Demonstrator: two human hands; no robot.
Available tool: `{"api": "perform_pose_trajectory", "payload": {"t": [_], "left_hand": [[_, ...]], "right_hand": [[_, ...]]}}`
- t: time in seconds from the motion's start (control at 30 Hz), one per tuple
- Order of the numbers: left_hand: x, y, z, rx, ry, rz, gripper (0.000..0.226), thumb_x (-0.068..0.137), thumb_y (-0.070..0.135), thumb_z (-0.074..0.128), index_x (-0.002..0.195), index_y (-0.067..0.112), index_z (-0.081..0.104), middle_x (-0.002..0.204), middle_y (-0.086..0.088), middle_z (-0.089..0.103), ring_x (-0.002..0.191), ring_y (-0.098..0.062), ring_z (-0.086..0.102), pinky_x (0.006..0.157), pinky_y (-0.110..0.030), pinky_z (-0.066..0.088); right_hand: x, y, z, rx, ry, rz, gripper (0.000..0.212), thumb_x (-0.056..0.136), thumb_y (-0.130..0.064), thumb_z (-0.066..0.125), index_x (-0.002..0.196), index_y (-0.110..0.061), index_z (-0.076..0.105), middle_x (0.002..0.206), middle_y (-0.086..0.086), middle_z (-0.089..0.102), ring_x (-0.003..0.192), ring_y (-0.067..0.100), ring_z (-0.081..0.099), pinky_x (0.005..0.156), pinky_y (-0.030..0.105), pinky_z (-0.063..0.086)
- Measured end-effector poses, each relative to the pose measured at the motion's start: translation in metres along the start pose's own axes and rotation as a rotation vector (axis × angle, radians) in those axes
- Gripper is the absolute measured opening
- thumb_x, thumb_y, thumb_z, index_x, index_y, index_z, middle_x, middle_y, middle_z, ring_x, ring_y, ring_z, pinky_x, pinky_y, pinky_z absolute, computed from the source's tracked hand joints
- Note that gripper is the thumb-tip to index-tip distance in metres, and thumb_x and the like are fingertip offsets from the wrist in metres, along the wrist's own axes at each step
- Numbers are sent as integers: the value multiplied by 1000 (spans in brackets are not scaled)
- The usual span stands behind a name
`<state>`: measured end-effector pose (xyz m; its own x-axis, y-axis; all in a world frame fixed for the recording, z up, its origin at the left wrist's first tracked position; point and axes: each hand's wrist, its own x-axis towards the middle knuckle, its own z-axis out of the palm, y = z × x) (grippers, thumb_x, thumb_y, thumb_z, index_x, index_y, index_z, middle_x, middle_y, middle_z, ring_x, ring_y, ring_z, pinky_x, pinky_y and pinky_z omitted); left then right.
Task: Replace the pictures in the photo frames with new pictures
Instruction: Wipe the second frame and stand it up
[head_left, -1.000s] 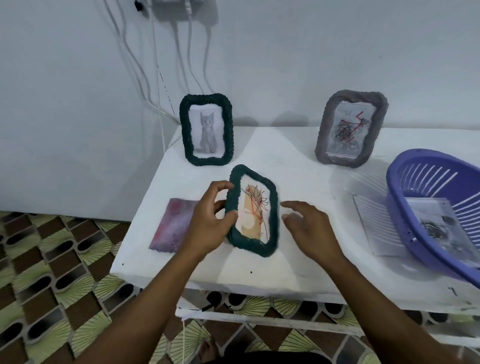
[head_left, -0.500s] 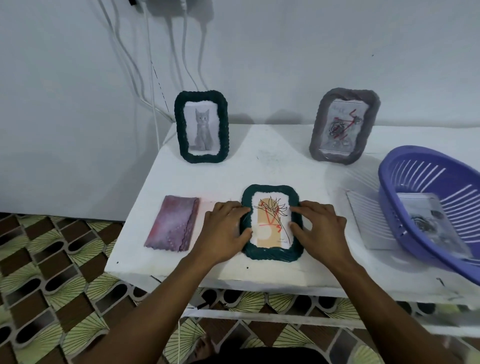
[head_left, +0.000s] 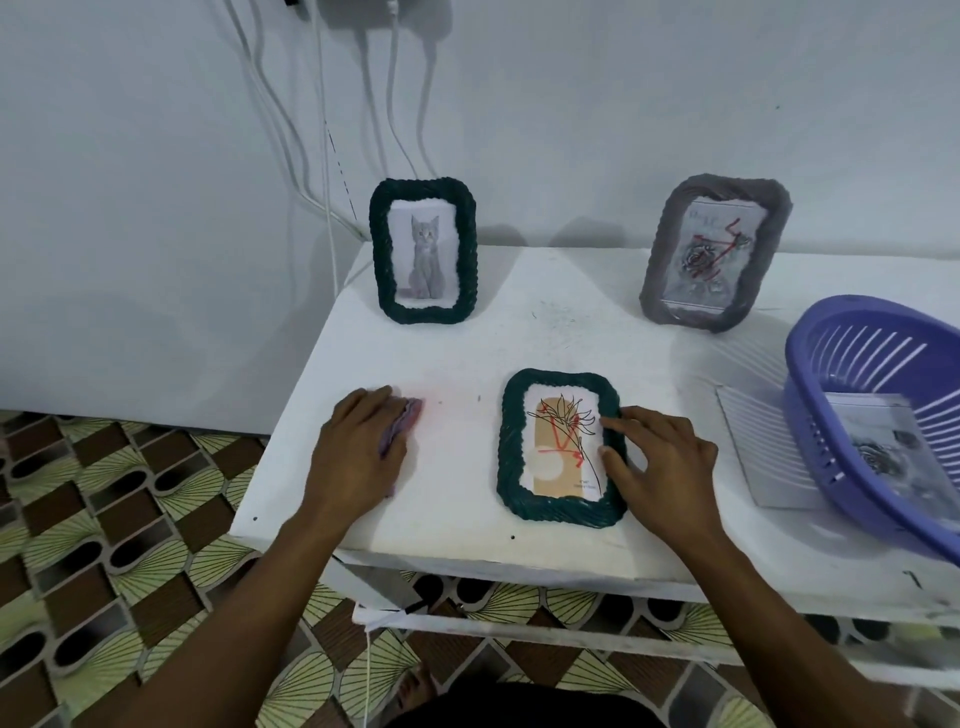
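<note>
**Flower print lies framed on the worktop, a hand on either side**

Above a patterned tile floor (head_left: 104, 519), white cables (head_left: 322, 156) run down the wall to the back corner of a white worktop (head_left: 519, 338). Near the front left corner, the left hand (head_left: 358, 452) lies palm down over a pinkish-purple cloth (head_left: 408, 423), its fingers laid flat across the fabric and not closed round it. Behind it, a dark green woven frame (head_left: 382, 260) stands upright against the wall and shows a picture of a grey cat (head_left: 426, 254).

Toward the front, at the middle of the view, a second green frame (head_left: 511, 467) lies flat and face up. It holds a flower picture (head_left: 563, 457), a line drawing on tan and white crossed with red marks. The right hand (head_left: 660, 457) rests open on this frame's right rim, fingers (head_left: 613, 422) spread, with the fingertips on the weave. The two hands are well apart.

Further right, a grey frame (head_left: 657, 270) leans at the wall, its rose picture (head_left: 701, 260) scrawled over in red. A white sheet (head_left: 753, 441) lies flat beside a purple slatted basket (head_left: 831, 343) and partly under it. Another print (head_left: 878, 447) rests inside the basket.
</note>
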<state>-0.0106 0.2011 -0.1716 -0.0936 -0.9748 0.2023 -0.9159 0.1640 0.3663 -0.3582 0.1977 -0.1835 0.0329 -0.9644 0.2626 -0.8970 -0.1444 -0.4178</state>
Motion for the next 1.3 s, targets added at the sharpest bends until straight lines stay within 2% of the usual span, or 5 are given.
{"api": "perform_pose_trajectory", "payload": {"t": [0.23, 0.53, 0.7, 0.9, 1.3], "left_hand": [[23, 54, 16, -318, -4, 108, 42, 91, 23, 51, 131, 15, 59, 135, 4, 54, 133, -17, 40, 113, -32, 31], [57, 106, 42, -119, -206, 442, 42, 89, 34, 48, 123, 15, 66, 134, -5, 57, 133, -25, 36, 107, -44, 39], [12, 94, 30, -148, -286, 664, 37, 92, 29, 55, 127, 21, 63, 139, 2, 52, 142, -18, 28, 114, -26, 27], [64, 106, 41, -128, -222, 511, 44, 91, 37, 48, 121, 10, 67, 125, -7, 59, 127, -27, 43, 98, -45, 45], [33, 106, 36, -250, -350, 735, 32, 91, 23, 58, 121, 17, 67, 131, 0, 56, 137, -16, 32, 111, -25, 30]], "right_hand": [[0, -1, 0, -1, 1, 1, 38, 85, -46, 53, 118, -31, 65, 130, -6, 60, 120, 18, 47, 87, 35, 25], [0, -1, -1, -7, 2, 19, 37, 83, -49, 53, 114, -34, 68, 126, -10, 62, 119, 15, 47, 87, 39, 32], [1, 1, 1, 5, 5, 13, 39, 84, -51, 51, 115, -34, 68, 127, -9, 61, 119, 15, 47, 87, 38, 31], [1, 1, 0, 22, 7, 19, 34, 87, -45, 51, 115, -34, 68, 127, -10, 62, 119, 15, 46, 86, 36, 29], [2, 1, -1, 94, 19, 42, 35, 89, -37, 44, 115, -37, 68, 125, -12, 63, 117, 13, 45, 85, 35, 28]]}}
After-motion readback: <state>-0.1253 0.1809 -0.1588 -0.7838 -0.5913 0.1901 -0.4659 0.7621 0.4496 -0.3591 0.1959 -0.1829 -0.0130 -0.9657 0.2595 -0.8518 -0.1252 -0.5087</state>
